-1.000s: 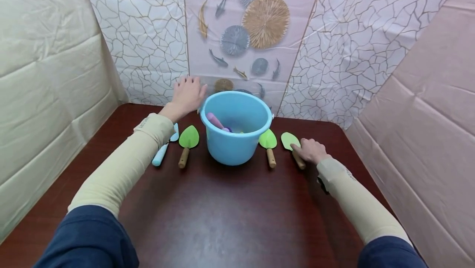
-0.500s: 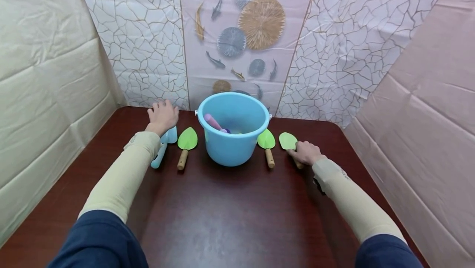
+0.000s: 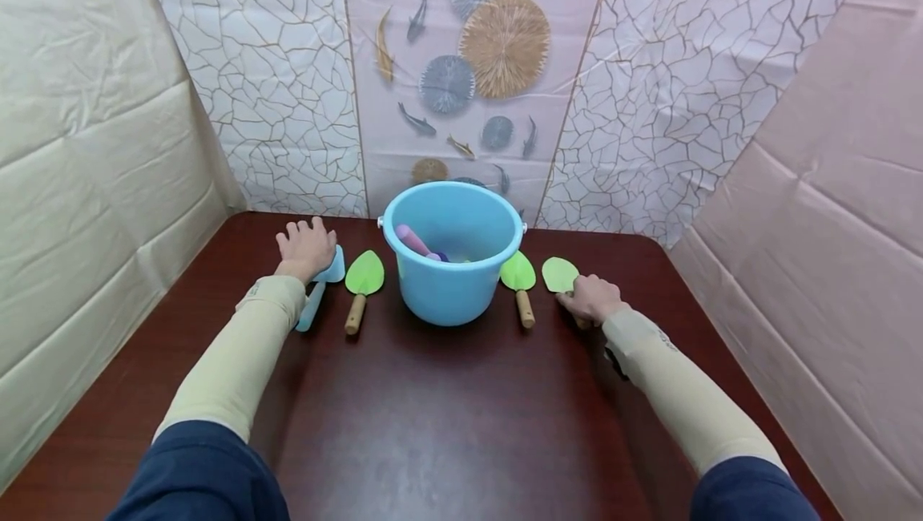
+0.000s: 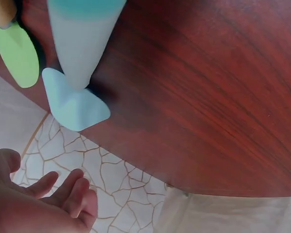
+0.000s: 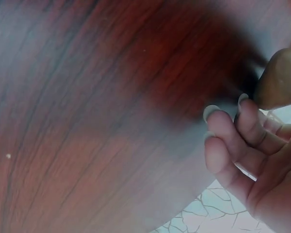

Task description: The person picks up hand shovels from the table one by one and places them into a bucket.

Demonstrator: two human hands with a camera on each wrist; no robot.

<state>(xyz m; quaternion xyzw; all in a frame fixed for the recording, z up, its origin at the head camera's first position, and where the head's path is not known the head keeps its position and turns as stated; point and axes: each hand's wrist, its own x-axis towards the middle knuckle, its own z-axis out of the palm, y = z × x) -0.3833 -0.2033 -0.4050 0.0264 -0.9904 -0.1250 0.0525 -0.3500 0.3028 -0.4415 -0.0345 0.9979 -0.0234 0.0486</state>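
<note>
My left hand [image 3: 306, 248] hovers with spread fingers over the far end of a light blue hand trowel [image 3: 311, 308]. In the left wrist view, the fingers stand apart from the blue blade [image 4: 73, 104] and hold nothing. My right hand [image 3: 594, 299] grips the wooden handle of a pale green hand trowel [image 3: 559, 274] on the right, and its blade points away from me. The right wrist view shows curled fingers beside the wooden handle [image 5: 282, 80]; the thumb's side of the hold is hidden there.
A light blue bucket [image 3: 445, 292] stands between the hands, with a pink-handled thing [image 3: 413, 239] and other small items inside. Green trowels with wooden handles lie on either side of it, one left [image 3: 364, 272], one right [image 3: 517, 271]. Fabric walls [image 3: 288, 88] enclose the dark red table [image 3: 433, 417].
My left hand has moved from beside the bucket's rim leftward and down to above the blue trowel. My right hand has stayed at the pale green trowel, its fingers now closer around the handle.
</note>
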